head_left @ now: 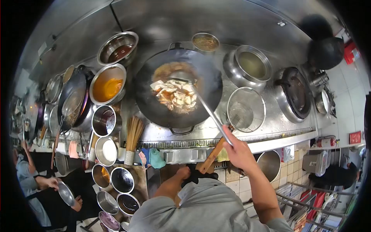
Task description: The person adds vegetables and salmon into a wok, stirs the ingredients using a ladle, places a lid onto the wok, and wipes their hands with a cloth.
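Observation:
My right hand (236, 151) is wrapped round the metal handle of a ladle (210, 112), which reaches up and left into the wok. The ladle's bowl rests against pale sliced food (177, 96) in brown sauce. The large black wok (208, 77) sits on the steel range, its two loop handles at back and front. My left hand (184, 172) is low by my waist, closed beside something dark; what it holds, if anything, is hidden. Between my hands slants the wooden handle (212, 156) of a wire strainer (246, 109).
Steel bowls of orange liquid (108, 86) and dark sauce (119, 50) stand left of the wok. A bamboo brush (134, 129) and several seasoning pots (106, 150) are nearer. A steel pot (251, 63) stands right. At left, another person's hands hold a metal bowl (66, 193).

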A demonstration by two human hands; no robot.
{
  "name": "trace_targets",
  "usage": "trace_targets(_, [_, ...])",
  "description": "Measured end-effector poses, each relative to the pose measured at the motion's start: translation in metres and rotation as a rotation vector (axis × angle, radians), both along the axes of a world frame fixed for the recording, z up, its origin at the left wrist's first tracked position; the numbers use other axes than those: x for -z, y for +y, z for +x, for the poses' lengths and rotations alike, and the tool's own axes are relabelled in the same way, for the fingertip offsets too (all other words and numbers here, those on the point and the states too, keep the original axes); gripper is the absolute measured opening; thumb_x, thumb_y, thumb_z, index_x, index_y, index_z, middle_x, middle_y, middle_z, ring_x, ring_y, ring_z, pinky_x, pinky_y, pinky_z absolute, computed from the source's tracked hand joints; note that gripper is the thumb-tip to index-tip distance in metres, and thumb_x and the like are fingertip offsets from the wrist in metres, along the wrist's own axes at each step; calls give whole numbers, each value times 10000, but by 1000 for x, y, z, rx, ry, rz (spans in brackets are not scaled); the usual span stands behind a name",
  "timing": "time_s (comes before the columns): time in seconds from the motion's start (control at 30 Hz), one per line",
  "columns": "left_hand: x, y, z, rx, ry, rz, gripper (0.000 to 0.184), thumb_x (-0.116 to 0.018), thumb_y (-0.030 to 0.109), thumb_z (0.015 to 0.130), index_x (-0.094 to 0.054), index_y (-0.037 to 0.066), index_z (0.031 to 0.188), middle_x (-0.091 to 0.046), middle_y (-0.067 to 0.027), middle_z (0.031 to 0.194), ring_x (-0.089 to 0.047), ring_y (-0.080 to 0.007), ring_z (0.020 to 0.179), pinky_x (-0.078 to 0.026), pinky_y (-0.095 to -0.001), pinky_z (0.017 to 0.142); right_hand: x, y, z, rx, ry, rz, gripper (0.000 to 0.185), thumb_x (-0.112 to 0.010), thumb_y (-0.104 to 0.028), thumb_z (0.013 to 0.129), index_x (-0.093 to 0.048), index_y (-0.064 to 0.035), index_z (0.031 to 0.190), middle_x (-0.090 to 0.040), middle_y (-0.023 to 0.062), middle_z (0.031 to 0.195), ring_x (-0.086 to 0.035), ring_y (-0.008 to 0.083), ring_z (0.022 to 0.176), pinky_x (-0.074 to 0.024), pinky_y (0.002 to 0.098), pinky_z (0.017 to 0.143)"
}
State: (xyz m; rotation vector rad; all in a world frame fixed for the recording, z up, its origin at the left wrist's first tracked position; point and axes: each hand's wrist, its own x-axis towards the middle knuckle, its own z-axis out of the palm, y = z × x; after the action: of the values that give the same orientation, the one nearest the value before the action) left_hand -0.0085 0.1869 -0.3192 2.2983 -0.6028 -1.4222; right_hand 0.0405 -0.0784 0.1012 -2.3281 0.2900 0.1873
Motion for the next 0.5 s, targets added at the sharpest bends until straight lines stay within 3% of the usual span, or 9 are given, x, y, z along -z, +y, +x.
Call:
trace_targets(0.1, [38, 11, -13, 64, -109, -20, 284, -600, 283, 855, -738, 73, 985, -699, -208, 1072, -674, -390, 1009, -549, -470, 887, 14, -13, -5, 2, -5, -45, 623, -584, -158, 939, -365, -221, 1519, -655, 256, 846, -667, 427, 795, -503, 479, 732])
trace_targets(0.2, [39, 6, -16, 6, -76, -2, 297, -617, 298, 839, -740, 51, 948, -707, -209, 1037, -683, -391, 985, -556, -479, 867, 40, -19, 1, -9, -25, -69, 614, -573, -175, 946, -360, -220, 1520, -663, 257, 858, -657, 444, 830, -502, 476, 760])
trace_targets(0.3, [19, -8, -7, 57, -65, 10, 287, -588, 258, 847, -734, 14, 883, -705, -231, 996, -685, -387, 978, -553, -477, 872, 32, -18, 0, 8, -21, -20, 597, -567, -191, 952, -369, -205, 1515, -666, 272, 902, -657, 443, 867, -507, 467, 787])
trace_targets(0.33, [14, -15, -5, 81, -87, -17, 282, -577, 243, 843, -731, 8, 867, -704, -237, 986, -686, -388, 969, -554, -474, 869, 8, -13, -3, 52, 126, -29, 596, -573, -177, 953, -372, -192, 1514, -677, 263, 998, -647, 448, 925, -516, 456, 808])
trace_targets(0.43, [12, -22, 1, 147, -120, -109, 273, -552, 210, 830, -725, -2, 835, -701, -248, 970, -688, -390, 943, -555, -467, 862, -12, -13, -36, 52, 25, 24, 590, -581, -146, 949, -392, -185, 1507, -681, 235, 1074, -674, 390, 873, -526, 396, 803])
trace_targets(0.47, [10, -22, 5, 184, -108, -153, 273, -546, 207, 825, -725, 1, 835, -700, -248, 975, -688, -389, 936, -555, -464, 860, -21, -14, -44, 86, 90, 154, 574, -575, -75, 948, -413, -120, 1497, -616, 165, 1335, -632, 155, 1023, -471, 275, 874])
trace_targets(0.5, [7, -23, 7, 223, -98, -197, 273, -541, 205, 820, -726, 4, 834, -699, -248, 980, -689, -388, 930, -555, -462, 858, -18, -14, -49, 86, 126, 165, 576, -580, -88, 946, -416, -139, 1496, -636, 175, 1245, -623, 181, 925, -479, 281, 835])
